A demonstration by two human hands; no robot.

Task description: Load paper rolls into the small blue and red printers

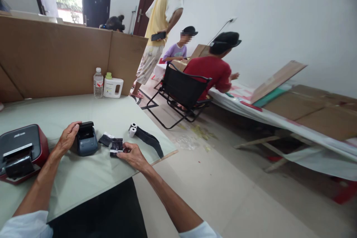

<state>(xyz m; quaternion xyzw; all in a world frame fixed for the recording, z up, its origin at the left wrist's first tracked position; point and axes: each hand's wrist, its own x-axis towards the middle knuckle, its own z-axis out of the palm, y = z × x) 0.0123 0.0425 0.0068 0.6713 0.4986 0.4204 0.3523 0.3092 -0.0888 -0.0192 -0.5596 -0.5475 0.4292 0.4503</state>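
My left hand [67, 138] rests closed around the left side of a small blue-grey label printer [87, 140] with its lid up, on a pale green table [72, 178]. My right hand [133, 155] pinches a dark printed slip [116, 146] that lies just right of the printer. Another dark slip [105, 139] lies between the printer and that one. A white paper roll [132, 129] with a long dark printed strip [150, 140] trailing from it lies further right, near the table's edge.
A red and black printer [19, 151] stands at the table's left. A water bottle [98, 83] and a white jug [113, 87] stand by a cardboard partition [55, 57]. Three people and a black folding chair [181, 91] are beyond, beside a long low table [292, 119] with cardboard sheets.
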